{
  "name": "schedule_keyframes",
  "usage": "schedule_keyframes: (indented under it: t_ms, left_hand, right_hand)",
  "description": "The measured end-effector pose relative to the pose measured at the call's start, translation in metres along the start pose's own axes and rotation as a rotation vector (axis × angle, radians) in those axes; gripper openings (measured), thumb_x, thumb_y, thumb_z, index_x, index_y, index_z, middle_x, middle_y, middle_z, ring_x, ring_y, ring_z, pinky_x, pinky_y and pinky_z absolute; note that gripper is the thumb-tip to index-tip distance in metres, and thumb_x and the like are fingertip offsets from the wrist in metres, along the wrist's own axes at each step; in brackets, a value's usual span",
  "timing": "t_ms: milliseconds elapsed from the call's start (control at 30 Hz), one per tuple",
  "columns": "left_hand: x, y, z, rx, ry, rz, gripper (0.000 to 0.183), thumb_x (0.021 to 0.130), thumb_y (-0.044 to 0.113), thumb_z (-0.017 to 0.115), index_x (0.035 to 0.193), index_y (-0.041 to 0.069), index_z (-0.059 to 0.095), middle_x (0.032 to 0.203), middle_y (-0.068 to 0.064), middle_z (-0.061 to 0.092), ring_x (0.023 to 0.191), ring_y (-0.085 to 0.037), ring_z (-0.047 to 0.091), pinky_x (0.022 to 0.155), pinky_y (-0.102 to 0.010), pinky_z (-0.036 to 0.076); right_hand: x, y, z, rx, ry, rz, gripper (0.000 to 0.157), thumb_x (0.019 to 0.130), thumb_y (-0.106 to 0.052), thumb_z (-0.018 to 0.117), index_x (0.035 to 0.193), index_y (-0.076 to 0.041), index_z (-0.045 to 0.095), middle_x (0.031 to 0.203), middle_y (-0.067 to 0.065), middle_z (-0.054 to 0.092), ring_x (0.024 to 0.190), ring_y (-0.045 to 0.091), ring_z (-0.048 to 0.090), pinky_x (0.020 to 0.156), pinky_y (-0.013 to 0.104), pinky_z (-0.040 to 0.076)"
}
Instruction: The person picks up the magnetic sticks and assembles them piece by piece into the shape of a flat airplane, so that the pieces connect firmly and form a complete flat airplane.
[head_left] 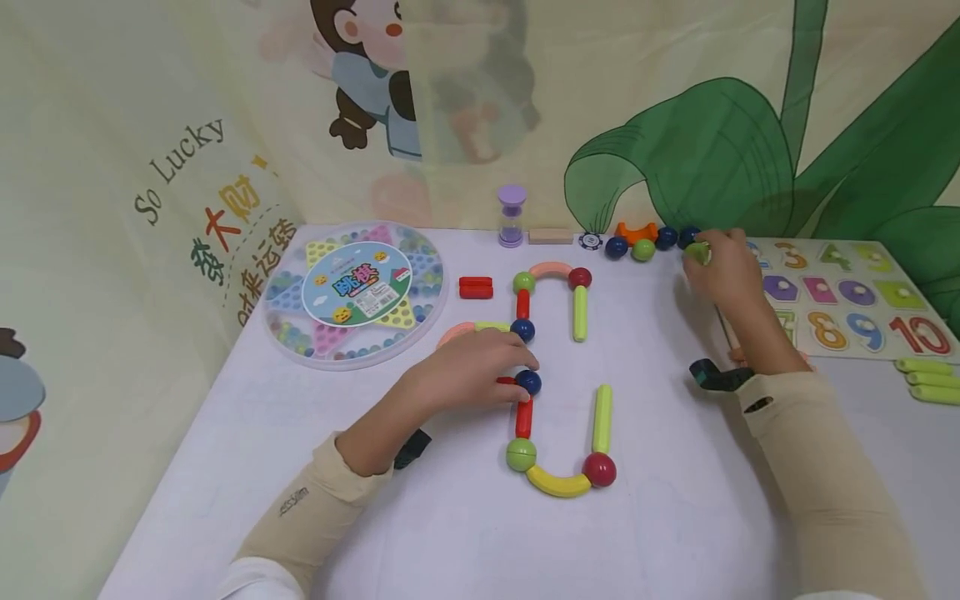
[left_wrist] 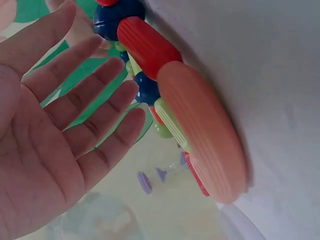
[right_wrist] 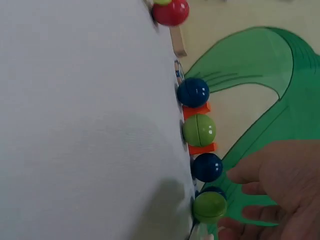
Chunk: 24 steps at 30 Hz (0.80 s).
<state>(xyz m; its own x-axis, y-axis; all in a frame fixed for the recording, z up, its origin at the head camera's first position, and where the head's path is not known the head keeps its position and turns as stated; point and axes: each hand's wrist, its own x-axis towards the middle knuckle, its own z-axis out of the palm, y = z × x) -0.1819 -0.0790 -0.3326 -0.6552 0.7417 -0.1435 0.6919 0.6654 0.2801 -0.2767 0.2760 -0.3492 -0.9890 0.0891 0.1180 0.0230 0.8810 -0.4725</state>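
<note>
One glossy dark-blue ball [head_left: 531, 382] joined to a red ribbed rod [head_left: 523, 419] sits beside the extended fingers of the left hand [head_left: 472, 367] on the bench [head_left: 450, 533]. Toward the back, the right hand [head_left: 726, 273] reaches a shiny green ball [right_wrist: 209, 206]; whether fingers grip it is unclear. Fetching it seems the step, calling next for a sure pinch.
</note>
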Motion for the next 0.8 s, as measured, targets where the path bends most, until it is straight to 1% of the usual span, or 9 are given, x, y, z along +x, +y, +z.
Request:
schedule_keyframes:
  t_ms: [67, 100, 200, 300, 433, 533, 633, 733, 800]
  left_hand:
    - [0.005, 0.001, -0.001, 0.009, 0.011, -0.016, 0.043, 0.08, 0.04, 0.066, 0.117, 0.019, 0.061, 0.112, 0.002, 0.056, 0.1, -0.012, 0.048, 0.081, -0.026, 0.043]
    - [0.007, 0.001, -0.002, 0.015, 0.018, -0.03, 0.043, 0.08, 0.04, 0.066, 0.117, 0.018, 0.061, 0.113, 0.001, 0.055, 0.1, -0.013, 0.048, 0.08, -0.026, 0.044]
    - [0.014, -0.002, -0.006, 0.043, 0.026, -0.081, 0.048, 0.08, 0.042, 0.065, 0.12, 0.017, 0.059, 0.119, -0.001, 0.051, 0.102, -0.016, 0.046, 0.081, -0.029, 0.044]
    - [0.021, -0.004, -0.009, 0.084, 0.015, -0.107, 0.052, 0.08, 0.043, 0.064, 0.124, 0.018, 0.055, 0.126, -0.002, 0.047, 0.108, -0.019, 0.045, 0.085, -0.032, 0.043]
    - [0.035, -0.001, -0.016, 0.098, 0.006, -0.108, 0.051, 0.082, 0.041, 0.063, 0.127, 0.019, 0.053, 0.128, -0.002, 0.046, 0.112, -0.021, 0.043, 0.088, -0.034, 0.042]
    - [0.053, 0.004, -0.021, 0.092, -0.003, -0.093, 0.045, 0.085, 0.033, 0.061, 0.127, 0.02, 0.053, 0.122, -0.001, 0.051, 0.106, -0.018, 0.047, 0.083, -0.032, 0.044]
    - [0.076, 0.009, -0.022, 0.092, -0.056, -0.09, 0.043, 0.087, 0.021, 0.058, 0.129, 0.024, 0.05, 0.119, 0.001, 0.053, 0.1, -0.016, 0.048, 0.073, -0.026, 0.045]
    - [0.098, 0.01, -0.018, 0.062, -0.149, -0.113, 0.049, 0.087, 0.009, 0.055, 0.131, 0.029, 0.047, 0.124, 0.002, 0.05, 0.099, -0.016, 0.045, 0.064, -0.023, 0.042]
    - [0.109, 0.011, -0.014, 0.031, -0.208, -0.136, 0.054, 0.086, 0.005, 0.054, 0.133, 0.031, 0.044, 0.129, 0.002, 0.046, 0.1, -0.016, 0.043, 0.06, -0.022, 0.042]
  right_hand:
    - [0.009, 0.004, 0.0, -0.055, -0.013, 0.005, 0.043, 0.086, -0.018, 0.047, 0.121, 0.007, 0.047, 0.12, 0.034, 0.036, 0.1, 0.047, 0.039, 0.079, 0.061, 0.033]
    - [0.012, 0.005, 0.0, -0.078, -0.032, 0.011, 0.043, 0.086, -0.017, 0.046, 0.121, 0.007, 0.047, 0.118, 0.034, 0.036, 0.098, 0.047, 0.039, 0.078, 0.061, 0.034]
    - [0.017, 0.006, 0.003, -0.137, -0.067, 0.024, 0.042, 0.083, -0.015, 0.047, 0.118, 0.007, 0.048, 0.113, 0.034, 0.038, 0.093, 0.046, 0.041, 0.074, 0.06, 0.036]
    - [0.019, 0.003, 0.005, -0.185, -0.09, 0.031, 0.042, 0.083, -0.015, 0.047, 0.121, 0.005, 0.047, 0.113, 0.033, 0.037, 0.092, 0.046, 0.042, 0.072, 0.06, 0.038]
    - [0.022, -0.002, 0.005, -0.22, -0.103, 0.016, 0.042, 0.084, -0.014, 0.048, 0.121, 0.004, 0.045, 0.111, 0.033, 0.036, 0.092, 0.047, 0.042, 0.071, 0.06, 0.038]
    - [0.023, -0.004, 0.005, -0.228, -0.121, 0.025, 0.041, 0.084, -0.013, 0.049, 0.121, 0.005, 0.046, 0.11, 0.033, 0.035, 0.091, 0.046, 0.042, 0.072, 0.059, 0.038]
    - [0.022, -0.004, 0.005, -0.223, -0.135, 0.028, 0.039, 0.083, -0.011, 0.05, 0.118, 0.006, 0.048, 0.109, 0.034, 0.04, 0.093, 0.045, 0.043, 0.075, 0.058, 0.038]
    - [0.019, -0.003, 0.005, -0.183, -0.168, 0.019, 0.036, 0.084, -0.01, 0.05, 0.116, 0.006, 0.051, 0.108, 0.032, 0.047, 0.095, 0.044, 0.043, 0.079, 0.057, 0.037]
    - [0.014, -0.004, 0.004, -0.134, -0.216, 0.012, 0.034, 0.085, -0.011, 0.053, 0.115, 0.004, 0.053, 0.106, 0.03, 0.051, 0.092, 0.041, 0.046, 0.078, 0.054, 0.038]
